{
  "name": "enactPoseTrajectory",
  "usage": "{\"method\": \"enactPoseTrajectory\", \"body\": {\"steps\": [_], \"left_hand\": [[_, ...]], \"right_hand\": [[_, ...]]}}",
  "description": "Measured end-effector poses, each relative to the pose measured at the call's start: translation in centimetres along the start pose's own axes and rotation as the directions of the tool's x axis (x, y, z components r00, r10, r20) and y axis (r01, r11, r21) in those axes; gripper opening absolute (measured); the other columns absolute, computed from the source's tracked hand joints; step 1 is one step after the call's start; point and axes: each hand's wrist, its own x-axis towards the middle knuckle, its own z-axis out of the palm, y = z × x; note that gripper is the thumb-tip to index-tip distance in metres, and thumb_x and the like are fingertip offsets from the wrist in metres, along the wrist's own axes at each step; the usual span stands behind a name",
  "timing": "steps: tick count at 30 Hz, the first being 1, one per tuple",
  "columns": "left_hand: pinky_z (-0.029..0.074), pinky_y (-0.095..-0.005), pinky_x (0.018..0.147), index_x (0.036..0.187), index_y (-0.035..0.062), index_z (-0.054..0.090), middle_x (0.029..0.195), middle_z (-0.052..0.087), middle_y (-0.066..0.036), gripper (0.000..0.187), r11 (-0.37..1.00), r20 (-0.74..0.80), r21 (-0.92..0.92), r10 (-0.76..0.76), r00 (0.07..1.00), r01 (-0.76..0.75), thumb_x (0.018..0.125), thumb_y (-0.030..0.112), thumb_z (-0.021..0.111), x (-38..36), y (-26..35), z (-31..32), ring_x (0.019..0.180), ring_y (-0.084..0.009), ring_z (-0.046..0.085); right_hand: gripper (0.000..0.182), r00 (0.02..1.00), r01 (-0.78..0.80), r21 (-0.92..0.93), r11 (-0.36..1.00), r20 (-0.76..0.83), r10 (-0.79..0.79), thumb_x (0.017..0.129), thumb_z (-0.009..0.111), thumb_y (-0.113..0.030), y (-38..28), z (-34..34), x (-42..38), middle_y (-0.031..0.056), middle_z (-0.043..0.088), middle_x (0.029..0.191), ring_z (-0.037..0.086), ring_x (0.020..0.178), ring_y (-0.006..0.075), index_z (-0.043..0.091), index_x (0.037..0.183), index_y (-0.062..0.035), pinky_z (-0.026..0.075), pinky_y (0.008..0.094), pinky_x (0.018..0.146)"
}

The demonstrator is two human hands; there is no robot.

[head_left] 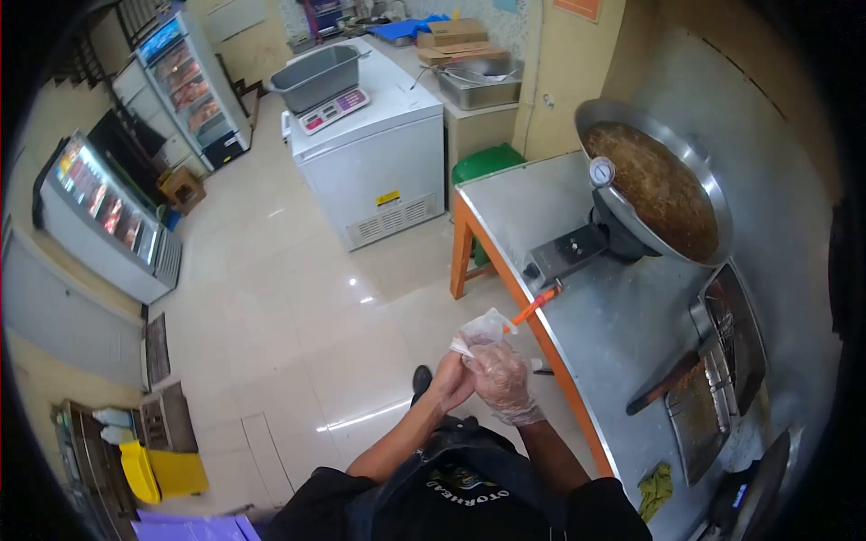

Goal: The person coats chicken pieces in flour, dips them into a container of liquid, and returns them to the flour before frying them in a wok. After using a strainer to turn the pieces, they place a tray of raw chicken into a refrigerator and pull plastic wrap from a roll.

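Note:
My right hand [503,379] wears a thin clear plastic glove. Its fingers are closed on a crumpled, clear plastic glove [487,326] that sticks out past the fingertips. Close against it, my bare left hand [453,382] also has its fingers closed at the lower end of that plastic. The left fingertips are partly hidden. Both hands are in front of my body, beside the metal-topped table [577,338]. Just beyond the plastic, an orange hose-like piece [536,307] crosses the table edge.
On the table, a large wok [722,212] of bubbling brown liquid with a thermometer [602,171] sits over a burner [568,252]. Metal trays [696,419] and a green cloth [656,491] lie nearer. A white chest freezer [379,171] carries a scale [334,110] and grey tub [316,79].

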Motion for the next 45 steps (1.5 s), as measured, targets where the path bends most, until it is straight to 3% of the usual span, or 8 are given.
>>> {"method": "enactPoseTrajectory", "body": {"steps": [5,14,18,20,28,30,32,45], "left_hand": [[0.038,-0.0431,0.095,0.116,0.0005,0.048,0.114,0.053,-0.017,0.051,0.954,0.511,-0.243,-0.03,0.859,0.178,0.092,0.043,0.032,5.9,5.2,-3.2,0.108,-0.0297,0.05],[0.038,-0.0401,0.094,0.121,0.0017,0.044,0.121,0.049,-0.014,0.038,0.941,0.13,0.291,0.143,0.981,-0.176,0.088,0.02,0.039,12.0,12.4,-0.9,0.11,-0.0282,0.049],[0.044,-0.0406,0.08,0.092,-0.0009,0.058,0.102,0.058,-0.02,0.021,-0.414,0.33,0.828,-0.188,0.925,-0.379,0.079,0.012,0.05,14.9,15.2,-4.3,0.096,-0.0316,0.055],[0.045,-0.0438,0.072,0.078,0.0023,0.06,0.084,0.06,-0.019,0.014,-0.511,0.447,0.669,-0.304,0.841,-0.54,0.075,0.01,0.049,15.8,14.9,-7.8,0.084,-0.0347,0.057],[0.045,-0.0406,0.075,0.093,0.0057,0.059,0.097,0.058,-0.014,0.021,-0.364,0.227,0.665,-0.733,0.641,-0.652,0.077,0.017,0.05,16.1,18.0,-8.3,0.088,-0.0332,0.055],[0.042,-0.0396,0.083,0.119,0.0095,0.039,0.113,0.051,-0.012,0.047,0.232,0.399,0.917,-0.55,0.734,-0.324,0.083,0.041,0.041,16.1,17.8,-9.7,0.098,-0.028,0.051],[0.037,-0.0376,0.094,0.142,0.017,0.009,0.126,0.043,-0.007,0.082,0.922,0.326,0.203,-0.381,0.865,0.33,0.081,0.069,0.027,13.1,18.4,-3.3,0.108,-0.0246,0.045],[0.039,-0.0353,0.089,0.132,0.0023,0.034,0.108,0.048,-0.006,0.072,0.986,0.002,0.145,-0.08,0.997,0.079,0.087,0.058,0.034,15.7,14.9,-7.6,0.096,-0.021,0.049]], "right_hand": [[0.024,0.964,0.237,-0.126,0.963,0.155,-0.217,0.061,0.061,-0.009,3.4,2.4,3.7,0.0079,0.061,0.088,0.059,0.078,0.0255,0.061,0.085,-0.0034,0.048,0.0396,0.07],[0.022,0.982,0.058,-0.195,0.979,-0.165,-0.091,0.062,0.067,-0.006,3.4,6.7,10.8,0.0056,0.058,0.08,0.058,0.072,0.0239,0.061,0.083,-0.0047,0.048,0.0363,0.065],[0.019,0.939,-0.162,-0.324,0.932,-0.34,0.046,0.064,0.068,-0.007,5.9,8.8,11.8,0.0059,0.057,0.079,0.057,0.073,0.023,0.061,0.081,-0.0072,0.049,0.0365,0.066],[0.017,0.931,-0.174,-0.405,0.898,-0.365,0.016,0.065,0.068,-0.009,7.3,10.6,11.2,0.0057,0.057,0.078,0.057,0.074,0.0226,0.061,0.08,-0.0084,0.048,0.0371,0.067],[0.02,0.992,-0.005,-0.459,0.889,-0.116,-0.054,0.066,0.063,-0.019,7.4,11.8,11.2,0.0031,0.059,0.083,0.057,0.08,0.0218,0.063,0.085,-0.0125,0.046,0.0357,0.067],[0.02,0.998,-0.024,-0.567,0.823,-0.054,-0.008,0.067,0.064,-0.024,5.9,10.5,11.6,0.0026,0.058,0.082,0.056,0.079,0.0204,0.064,0.085,-0.0153,0.045,0.0349,0.067],[0.017,0.992,0.126,-0.443,0.888,0.036,-0.123,0.068,0.067,-0.026,4.3,8.1,12.3,0.0006,0.056,0.073,0.057,0.072,0.0195,0.064,0.08,-0.0136,0.046,0.0322,0.058],[0.01,0.97,-0.055,-0.222,0.974,0.22,0.105,0.076,0.061,-0.018,7.8,14.4,11.1,0.0091,0.059,0.071,0.057,0.066,0.0274,0.064,0.08,-0.0094,0.045,0.0381,0.057]]}}
